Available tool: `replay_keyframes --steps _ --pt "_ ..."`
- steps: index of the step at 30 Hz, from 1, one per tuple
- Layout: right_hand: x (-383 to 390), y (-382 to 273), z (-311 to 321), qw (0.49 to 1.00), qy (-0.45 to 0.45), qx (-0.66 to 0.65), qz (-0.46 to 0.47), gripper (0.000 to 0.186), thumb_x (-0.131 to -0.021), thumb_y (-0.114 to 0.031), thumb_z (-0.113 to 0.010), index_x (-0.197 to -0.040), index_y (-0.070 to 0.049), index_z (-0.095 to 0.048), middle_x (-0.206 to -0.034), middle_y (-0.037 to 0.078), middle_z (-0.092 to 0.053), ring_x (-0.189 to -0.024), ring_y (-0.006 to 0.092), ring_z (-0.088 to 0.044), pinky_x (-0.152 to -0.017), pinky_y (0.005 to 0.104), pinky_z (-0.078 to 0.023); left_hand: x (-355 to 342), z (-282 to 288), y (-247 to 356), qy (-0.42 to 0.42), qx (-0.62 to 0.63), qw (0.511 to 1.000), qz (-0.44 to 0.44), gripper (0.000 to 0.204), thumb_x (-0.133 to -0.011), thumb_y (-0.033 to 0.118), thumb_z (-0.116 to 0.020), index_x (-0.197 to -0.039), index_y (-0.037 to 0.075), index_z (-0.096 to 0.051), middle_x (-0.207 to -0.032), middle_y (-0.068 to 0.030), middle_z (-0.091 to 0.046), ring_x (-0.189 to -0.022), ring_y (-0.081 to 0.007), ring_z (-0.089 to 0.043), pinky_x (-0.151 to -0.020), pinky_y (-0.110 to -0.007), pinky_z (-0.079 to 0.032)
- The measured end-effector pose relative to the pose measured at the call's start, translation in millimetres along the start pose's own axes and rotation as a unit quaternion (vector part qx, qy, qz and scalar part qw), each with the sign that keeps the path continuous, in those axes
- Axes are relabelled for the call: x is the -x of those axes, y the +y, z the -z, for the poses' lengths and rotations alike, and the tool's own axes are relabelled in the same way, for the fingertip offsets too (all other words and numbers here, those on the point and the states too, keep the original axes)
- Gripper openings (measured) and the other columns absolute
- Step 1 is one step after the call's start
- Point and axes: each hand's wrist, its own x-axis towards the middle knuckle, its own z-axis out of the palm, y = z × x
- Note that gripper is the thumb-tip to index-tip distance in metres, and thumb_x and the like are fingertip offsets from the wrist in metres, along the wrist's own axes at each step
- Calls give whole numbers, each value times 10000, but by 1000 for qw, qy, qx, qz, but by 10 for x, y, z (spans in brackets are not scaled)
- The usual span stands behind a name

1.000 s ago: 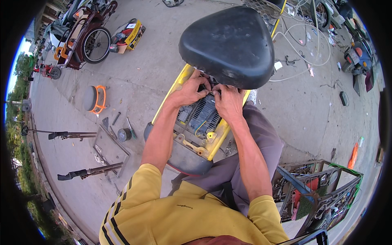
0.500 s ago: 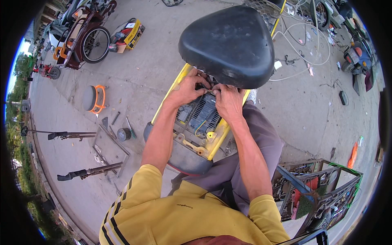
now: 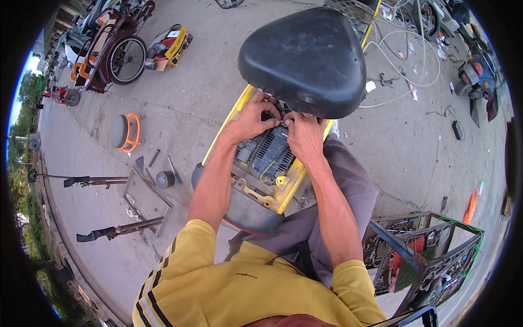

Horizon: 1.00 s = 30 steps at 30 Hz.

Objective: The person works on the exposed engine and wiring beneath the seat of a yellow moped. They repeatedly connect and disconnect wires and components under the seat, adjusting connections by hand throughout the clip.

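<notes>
My left hand (image 3: 255,117) and my right hand (image 3: 306,132) meet just below the rim of a black saddle (image 3: 305,57). The fingertips of both are pinched together on a thin wire (image 3: 281,121), which they mostly cover. Dark wiring (image 3: 280,106) shows in the gap behind them. Below my fingers, in a yellow frame (image 3: 295,186), lies a ribbed dark controller box (image 3: 276,148). A loose yellow wire (image 3: 266,171) curves over the bay. The saddle hides whatever lies farther under it.
On the left floor are an orange-framed stool (image 3: 128,133), a round tin (image 3: 165,179), a screwdriver (image 3: 175,170) and a metal frame (image 3: 147,199). A metal rack of tools and parts (image 3: 419,256) stands at lower right. A pale hose (image 3: 436,71) loops at upper right.
My fingertips have shifted very slightly at the wire. Both arms, the saddle and the yellow frame stay in place.
</notes>
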Motion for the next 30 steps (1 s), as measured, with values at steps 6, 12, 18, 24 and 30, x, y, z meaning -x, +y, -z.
replay_keyframes --steps 6,12,18,24,30 --pt "3 2 -5 1000 -5 7 -2 146 -994 -128 -673 -1125 -94 -727 -1102 89 -780 -1208 326 -681 -1169 602 -288 -10 -29 -121 6 -36 998 -54 190 -837 61 -837 -1021 34 -798 -1266 -155 -629 -1256 -345 -589 -1098 -430 -481" --pt "9 2 -18 1000 3 3 -1 141 -989 -129 -680 -1115 -95 -734 -1104 95 -776 -1211 325 -682 -1169 598 -290 3 -38 -70 13 -33 998 -54 198 -833 58 -838 -1025 39 -797 -1257 -157 -625 -1255 -352 -591 -1101 -432 -477" --pt "12 16 -22 1000 9 4 3 121 -987 -134 -691 -1085 -97 -751 -1100 100 -774 -1207 322 -685 -1161 594 -297 1 -35 -85 9 -28 998 -47 189 -841 61 -837 -1026 37 -805 -1254 -162 -627 -1258 -345 -590 -1106 -432 -474" --pt "5 11 -20 1000 11 2 3 109 -984 -139 -694 -1064 -101 -758 -1100 104 -775 -1176 327 -696 -1155 587 -303 -13 -48 -143 12 -34 998 -56 158 -892 117 -808 -1018 22 -804 -1248 -181 -630 -1255 -366 -583 -1097 -444 -473" --pt "-3 13 1 1000 -11 4 -2 128 -980 -161 -692 -1076 -105 -755 -1101 109 -781 -1177 331 -700 -1162 588 -301 -23 -78 -136 -3 -47 998 -31 172 -976 135 -736 -1067 0 -791 -1299 -212 -616 -1277 -386 -566 -1114 -448 -461"
